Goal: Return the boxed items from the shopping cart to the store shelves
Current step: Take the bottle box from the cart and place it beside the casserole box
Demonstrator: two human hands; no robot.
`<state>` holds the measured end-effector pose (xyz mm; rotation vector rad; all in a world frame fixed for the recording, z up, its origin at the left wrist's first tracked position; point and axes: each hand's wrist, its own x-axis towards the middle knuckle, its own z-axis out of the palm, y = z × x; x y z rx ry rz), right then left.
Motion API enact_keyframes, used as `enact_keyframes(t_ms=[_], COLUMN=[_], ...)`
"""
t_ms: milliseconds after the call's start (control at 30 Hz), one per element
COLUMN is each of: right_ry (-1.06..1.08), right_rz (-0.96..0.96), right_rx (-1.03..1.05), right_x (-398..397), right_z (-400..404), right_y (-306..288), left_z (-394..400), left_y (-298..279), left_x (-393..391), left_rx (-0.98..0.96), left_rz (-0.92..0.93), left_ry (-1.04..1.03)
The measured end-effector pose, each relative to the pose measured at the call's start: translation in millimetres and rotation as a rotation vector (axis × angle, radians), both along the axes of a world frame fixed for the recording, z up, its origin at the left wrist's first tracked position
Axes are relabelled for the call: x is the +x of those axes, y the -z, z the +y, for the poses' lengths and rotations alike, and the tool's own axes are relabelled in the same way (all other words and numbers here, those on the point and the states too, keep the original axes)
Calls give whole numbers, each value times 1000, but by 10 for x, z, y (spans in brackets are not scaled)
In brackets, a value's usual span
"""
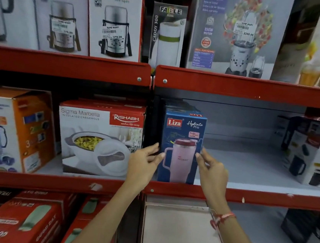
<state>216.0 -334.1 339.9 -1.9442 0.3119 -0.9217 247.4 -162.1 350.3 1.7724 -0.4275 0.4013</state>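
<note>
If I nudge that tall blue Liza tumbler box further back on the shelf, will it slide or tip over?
The blue box is tall and narrow and stands upright at the shelf's front edge, so a high push may tip it; a low one probably slides it. Its cardboard looks stiff and glossy, maybe slippery. The left hand and right hand sit at its sides, which should steady it.

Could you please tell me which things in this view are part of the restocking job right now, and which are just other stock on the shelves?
In the job:
blue Liza box
left hand
right hand
middle shelf

Just stock:
Rishabh casserole box
Good Day boxes
Fable flask box
blender box
</note>
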Motion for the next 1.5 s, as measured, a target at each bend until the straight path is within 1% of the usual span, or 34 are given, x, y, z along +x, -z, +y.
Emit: enact_keyframes(t_ms=[33,100,133,167,200,233,300,333,400,433,500,567,667,800,833,867,900,933,967,1000,1033,1067,1100,1167,1200,1267,1300,1333,1367,1400,1433,1500], right_ry=[51,68,16,-74,-192,-331,-605,-693,-755,-749,-712,-663,-600,-563,-562,-554,-534,-499,-448,-386,-313,-233,-154,-77,-91,-180,-236,-294,-342,-370,-386,-405], right_rz=[-19,-150,-218,-258,-257,-212,-20,93,234,253,244,234,226,237,236,229,196,126,32,-76,-180,-267,-331,-375,-348,-212,-137,-77,-42,-13,11,42], right_rx=[-54,-130,-156,-186,-207,-197,-55,46,211,272,330,353,385,342,335,320,296,262,228,199,184,172,165,184,212,318,376,420,447,453,447,411], right_x=[-46,-163,-215,-243,-257,-258,-230,-195,-95,-39,56,100,126,116,105,86,61,16,-40,-106,-171,-217,-247,-264,-271,-261,-248,-245,-232,-230,-232,-275], right_z=[76,317,461,607,747,884,1135,1238,1403,1463,1544,1593,1631,1681,1683,1679,1657,1624,1575,1510,1429,1324,1206,968,877,742,693,653,604,564,531,505], right_y=[-17,-74,-114,-146,-170,-185,-204,-201,-173,-156,-136,-140,-149,-153,-142,-129,-110,-100,-92,-97,-111,-126,-143,-174,-187,-173,-151,-127,-85,-52,-33,-47], left_z=[101,369,525,689,852,1020,1331,1453,1619,1666,1718,1785,1873,1918,1956,1983,2012,2016,1976,1898,1776,1601,1420,1020,826,515,371,245,134,34,-13,-7], left_y=[-13,-59,-84,-104,-132,-151,-200,-229,-287,-303,-355,-374,-382,-431,-395,-352,-278,-203,-160,-145,-154,-181,-194,-215,-192,-162,-156,-145,-169,-192,-155,-47], left_x=[-65,-183,-209,-201,-180,-132,-35,-4,18,20,-44,-98,-148,-205,-170,-139,-78,-23,-11,-30,-87,-176,-230,-357,-392,-469,-476,-473,-434,-311,-169,39], left_rx=[34,52,27,-5,-35,-61,-115,-139,-210,-275,-378,-355,-347,-281,-274,-255,-201,-127,-97,-93,-107,-119,-128,-116,-89,-17,16,47,16,-66,-157,-286], left_rz=[-93,-346,-445,-498,-509,-477,-292,-171,27,88,148,190,207,212,199,163,95,2,-126,-267,-372,-420,-409,-266,-150,95,189,248,321,407,455,483], left_ry=[-38,-185,-266,-344,-416,-474,-497,-471,-392,-324,-144,-12,45,105,84,56,-27,-152,-275,-352,-370,-314,-201,55,181,394,469,515,530,492,470,510])
